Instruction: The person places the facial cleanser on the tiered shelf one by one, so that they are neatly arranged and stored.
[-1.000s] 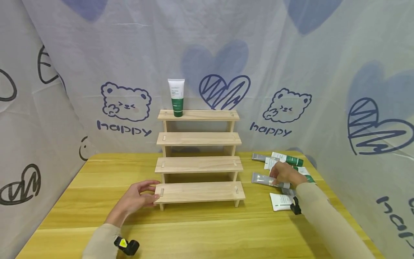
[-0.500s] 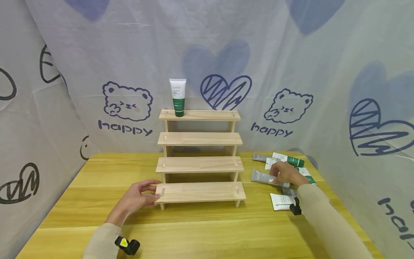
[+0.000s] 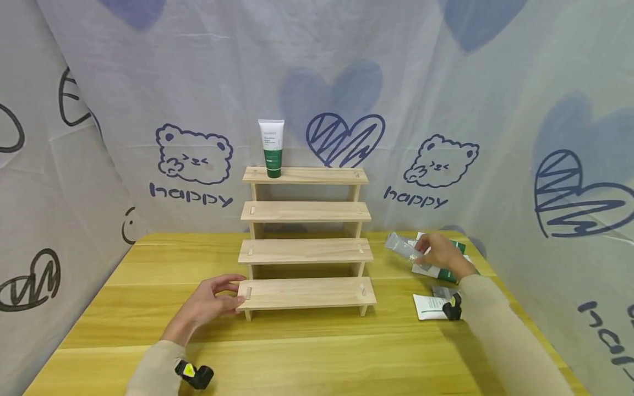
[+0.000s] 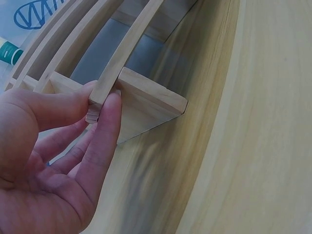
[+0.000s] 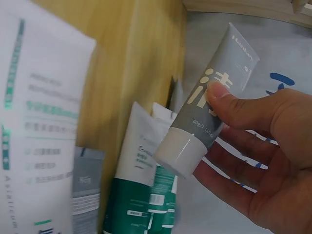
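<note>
My left hand [image 3: 210,300] pinches the left end of the lowest board of a stepped wooden display rack [image 3: 304,293]; the left wrist view shows thumb and forefinger on the board's end [image 4: 105,92]. In my right hand [image 3: 441,254] is a grey squeeze tube [image 3: 403,247] with a white cap [image 5: 181,151], gripped between thumb and fingers and raised above the other tubes. Its cap end points toward my palm side in the head view, partly hidden by the hand. A white-and-green tube [image 3: 271,148] stands cap down on the rack's top board, near the left.
Below the right hand, white-and-green tubes [image 5: 131,170] lie on the wooden table [image 3: 297,357]. Nearer me are a white tube [image 3: 430,307] and another grey tube [image 3: 443,291], partly covered by the right wrist. A printed cloth [image 3: 327,82] hangs behind the table.
My right hand has lifted the grey tube from among the others and moved it slightly away from me, tilting it. The left hand stays at the rack's lowest board.
</note>
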`<state>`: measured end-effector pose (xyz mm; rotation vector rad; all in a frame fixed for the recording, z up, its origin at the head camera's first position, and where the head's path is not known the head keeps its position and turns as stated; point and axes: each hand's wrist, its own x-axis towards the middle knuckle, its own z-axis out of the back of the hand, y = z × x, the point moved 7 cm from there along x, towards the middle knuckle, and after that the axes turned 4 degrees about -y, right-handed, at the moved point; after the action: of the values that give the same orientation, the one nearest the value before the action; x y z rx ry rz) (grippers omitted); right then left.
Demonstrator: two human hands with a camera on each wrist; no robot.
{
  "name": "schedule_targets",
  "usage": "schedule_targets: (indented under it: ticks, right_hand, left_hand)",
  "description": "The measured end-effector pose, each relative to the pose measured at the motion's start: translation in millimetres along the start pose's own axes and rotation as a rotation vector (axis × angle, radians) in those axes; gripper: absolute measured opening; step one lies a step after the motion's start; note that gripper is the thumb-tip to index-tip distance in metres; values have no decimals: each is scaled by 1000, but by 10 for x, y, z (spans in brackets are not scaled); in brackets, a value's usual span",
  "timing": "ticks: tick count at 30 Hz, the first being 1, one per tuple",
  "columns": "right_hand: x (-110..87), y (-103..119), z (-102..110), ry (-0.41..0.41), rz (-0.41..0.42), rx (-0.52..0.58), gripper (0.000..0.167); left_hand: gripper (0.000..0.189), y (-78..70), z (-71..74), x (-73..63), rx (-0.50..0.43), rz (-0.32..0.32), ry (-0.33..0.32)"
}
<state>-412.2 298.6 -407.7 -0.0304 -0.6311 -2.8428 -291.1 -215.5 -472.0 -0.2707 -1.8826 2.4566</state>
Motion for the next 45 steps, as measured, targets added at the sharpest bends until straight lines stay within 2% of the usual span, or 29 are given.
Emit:
schedule_targets:
  ticks: [7,20,28,38,45]
  right_hand:
    - [52,116,168,-31,-67,71,26]
    - [129,397,459,-119,-31,113,32]
    - [160,589,624,-176,-68,142,32]
    - [215,790,725,-154,-162,225,36]
    - [287,984,826,-189,-129,235,38]
  left_hand:
    - [60,16,11,11,-1,4,-3]
    - [62,30,9,13,-8,7,4]
    - [62,17,7,11,1,-1,14]
    - [62,25,-6,4,-6,4,12]
    - [61,14,-6,-1,-8,-2,10]
